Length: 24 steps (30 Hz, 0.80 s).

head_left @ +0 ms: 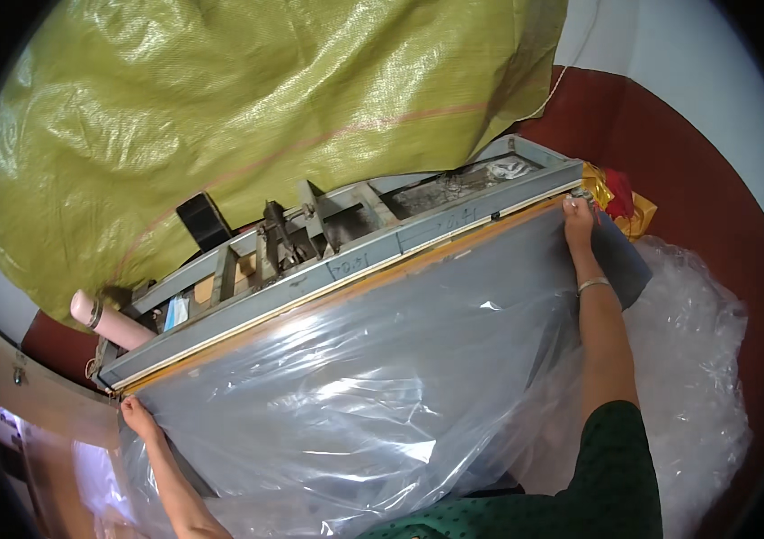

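The left hand pinches one corner of a big clear bag. Its grip is closed on the bag's edge. The right hand holds the far corner the same way, with its fingers clamped on the plastic. The bag is stretched flat between both hands. Its top edge lies right along the long grey sealer, which runs from one hand to the other. Past the sealer sits a huge yellow-green sack. A pink roll lies just above the left hand. More crinkly plastic is piled to the right of the right arm. A red and yellow cloth sits just beside the right hand.
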Each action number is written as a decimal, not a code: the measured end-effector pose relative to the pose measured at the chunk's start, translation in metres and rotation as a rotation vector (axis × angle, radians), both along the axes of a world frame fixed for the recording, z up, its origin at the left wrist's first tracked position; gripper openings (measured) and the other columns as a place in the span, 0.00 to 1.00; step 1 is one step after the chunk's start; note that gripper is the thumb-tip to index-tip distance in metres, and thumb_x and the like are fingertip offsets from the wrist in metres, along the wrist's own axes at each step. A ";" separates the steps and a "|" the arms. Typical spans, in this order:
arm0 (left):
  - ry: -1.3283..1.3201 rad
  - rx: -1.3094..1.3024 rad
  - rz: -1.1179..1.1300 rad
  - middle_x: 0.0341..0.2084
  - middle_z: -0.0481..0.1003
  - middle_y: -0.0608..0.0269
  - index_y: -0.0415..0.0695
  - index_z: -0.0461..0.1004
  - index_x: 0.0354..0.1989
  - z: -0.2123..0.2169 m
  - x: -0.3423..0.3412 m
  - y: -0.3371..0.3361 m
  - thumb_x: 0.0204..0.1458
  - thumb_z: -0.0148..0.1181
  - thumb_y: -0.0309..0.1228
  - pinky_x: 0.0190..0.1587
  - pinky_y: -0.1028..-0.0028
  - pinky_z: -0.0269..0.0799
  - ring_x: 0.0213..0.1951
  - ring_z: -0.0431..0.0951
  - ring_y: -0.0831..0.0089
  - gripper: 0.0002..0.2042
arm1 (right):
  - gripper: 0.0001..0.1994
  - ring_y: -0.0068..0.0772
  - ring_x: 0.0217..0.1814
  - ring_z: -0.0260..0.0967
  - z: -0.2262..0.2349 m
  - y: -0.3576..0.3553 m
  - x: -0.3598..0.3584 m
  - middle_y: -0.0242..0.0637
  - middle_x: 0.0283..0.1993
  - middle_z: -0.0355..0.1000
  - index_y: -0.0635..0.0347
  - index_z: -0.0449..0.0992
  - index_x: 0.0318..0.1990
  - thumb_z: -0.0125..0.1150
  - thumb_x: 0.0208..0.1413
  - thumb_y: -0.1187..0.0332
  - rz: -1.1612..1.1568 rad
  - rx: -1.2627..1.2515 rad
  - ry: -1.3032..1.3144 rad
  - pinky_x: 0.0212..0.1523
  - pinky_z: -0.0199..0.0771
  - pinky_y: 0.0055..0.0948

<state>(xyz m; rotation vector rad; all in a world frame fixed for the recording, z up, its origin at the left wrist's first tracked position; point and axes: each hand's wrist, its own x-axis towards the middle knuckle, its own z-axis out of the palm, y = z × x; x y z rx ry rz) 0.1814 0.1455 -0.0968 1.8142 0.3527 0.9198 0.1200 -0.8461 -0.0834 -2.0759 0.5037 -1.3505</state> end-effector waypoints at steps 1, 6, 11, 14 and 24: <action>-0.010 0.006 -0.014 0.17 0.57 0.77 0.45 0.63 0.25 -0.003 0.010 -0.001 0.55 0.50 0.30 0.22 0.82 0.51 0.21 0.55 0.86 0.07 | 0.11 0.42 0.27 0.62 0.001 -0.002 0.001 0.43 0.24 0.64 0.62 0.65 0.29 0.53 0.53 0.63 -0.010 -0.012 -0.006 0.34 0.64 0.35; -0.057 -0.024 -0.047 0.18 0.57 0.77 0.45 0.64 0.25 -0.004 0.027 0.015 0.54 0.51 0.31 0.24 0.83 0.50 0.21 0.53 0.85 0.08 | 0.12 0.35 0.26 0.63 0.002 0.000 0.011 0.41 0.22 0.63 0.62 0.65 0.26 0.55 0.52 0.62 -0.040 -0.025 0.025 0.32 0.64 0.33; -0.085 0.026 -0.013 0.18 0.57 0.77 0.44 0.64 0.24 -0.003 0.027 0.009 0.54 0.53 0.32 0.24 0.82 0.51 0.22 0.53 0.85 0.09 | 0.14 0.32 0.24 0.61 0.001 -0.001 0.015 0.37 0.20 0.62 0.62 0.65 0.24 0.58 0.50 0.61 -0.070 0.053 -0.007 0.31 0.64 0.31; -0.061 0.065 0.025 0.19 0.58 0.77 0.44 0.65 0.24 0.000 0.026 0.002 0.54 0.53 0.33 0.25 0.83 0.51 0.22 0.54 0.85 0.10 | 0.14 0.30 0.24 0.60 0.000 -0.002 0.015 0.35 0.20 0.62 0.62 0.65 0.25 0.59 0.50 0.61 -0.082 0.063 -0.006 0.30 0.64 0.30; -0.097 -0.098 -0.128 0.18 0.59 0.76 0.46 0.66 0.26 -0.001 0.019 0.002 0.56 0.50 0.34 0.24 0.83 0.51 0.21 0.55 0.85 0.08 | 0.11 0.16 0.20 0.57 -0.005 -0.009 0.013 0.26 0.19 0.62 0.58 0.66 0.25 0.53 0.55 0.64 0.149 0.248 -0.167 0.23 0.59 0.19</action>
